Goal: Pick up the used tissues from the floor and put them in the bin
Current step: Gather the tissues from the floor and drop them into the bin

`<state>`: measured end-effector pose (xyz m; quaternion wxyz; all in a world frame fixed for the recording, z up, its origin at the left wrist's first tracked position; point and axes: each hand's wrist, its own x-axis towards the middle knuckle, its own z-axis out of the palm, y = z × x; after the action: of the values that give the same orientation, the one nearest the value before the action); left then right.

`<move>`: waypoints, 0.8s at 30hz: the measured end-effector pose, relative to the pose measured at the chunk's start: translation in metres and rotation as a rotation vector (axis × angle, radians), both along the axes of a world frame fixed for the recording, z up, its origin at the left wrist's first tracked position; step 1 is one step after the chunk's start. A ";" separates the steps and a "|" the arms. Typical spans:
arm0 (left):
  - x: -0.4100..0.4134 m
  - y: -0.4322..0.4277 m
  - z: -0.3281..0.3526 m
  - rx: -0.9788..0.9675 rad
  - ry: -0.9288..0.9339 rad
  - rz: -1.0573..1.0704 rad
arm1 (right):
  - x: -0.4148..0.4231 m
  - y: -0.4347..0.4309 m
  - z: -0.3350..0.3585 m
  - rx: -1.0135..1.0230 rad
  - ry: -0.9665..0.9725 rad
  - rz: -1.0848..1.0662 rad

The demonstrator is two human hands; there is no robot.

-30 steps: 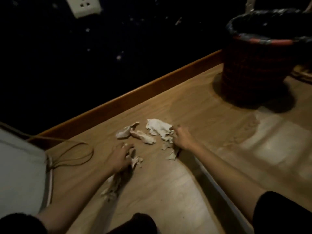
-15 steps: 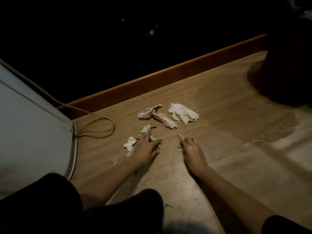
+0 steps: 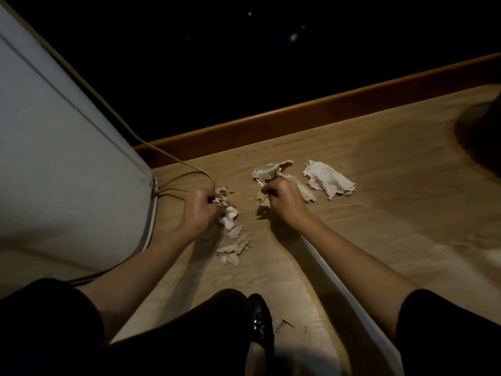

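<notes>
Left hand: the left hand (image 3: 199, 213) lay low on the floor (image 3: 379, 213), fingers curled in over the left scraps (image 3: 229, 215); it appeared clamped on part of them, though how much it held could not be told.
Right hand: the right hand (image 3: 282, 202) was closed in a fist on the middle tissue (image 3: 271, 172), whose crumpled top stuck out beyond the knuckles.
Loose tissue: a flat tissue (image 3: 328, 180) lay just beside the right hand, untouched.
Torn bits: lower scraps (image 3: 233, 249) lay near the left wrist, apart from the hand.
Bin: only a dark shape (image 3: 485, 137) showed at the right edge, well apart from the tissues; probably the bin, but too dim to be sure.
Surroundings: a white appliance (image 3: 67, 158) stood at the left, its cord (image 3: 187, 175) looping close to the left hand; a wooden skirting (image 3: 325, 112) ran along the wall.
Handling: the tissues looked very light, soft and limp, with no stiffness; they would likely crush easily and tear if tugged.
Where to hold: gathering each into the palm and closing the fingers over the bulk seemed safer than pinching an edge.
Risk: small bits could slip out between the fingers, and the cord might get caught up.
</notes>
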<state>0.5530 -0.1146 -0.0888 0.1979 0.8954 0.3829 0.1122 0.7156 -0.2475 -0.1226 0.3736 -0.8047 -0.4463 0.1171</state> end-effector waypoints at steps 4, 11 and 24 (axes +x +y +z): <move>-0.040 -0.004 -0.010 -0.097 -0.087 0.326 | -0.040 0.035 -0.014 -0.019 -0.030 0.077; -0.052 -0.045 -0.044 -0.222 0.005 0.283 | -0.084 0.057 -0.042 -0.317 -0.160 0.418; -0.029 -0.054 -0.059 -0.162 0.194 -0.055 | -0.044 0.009 -0.046 -0.106 -0.049 0.215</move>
<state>0.5243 -0.1690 -0.1476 0.2345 0.8932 0.3835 -0.0114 0.6721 -0.2383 -0.1682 0.3047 -0.7735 -0.5323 0.1602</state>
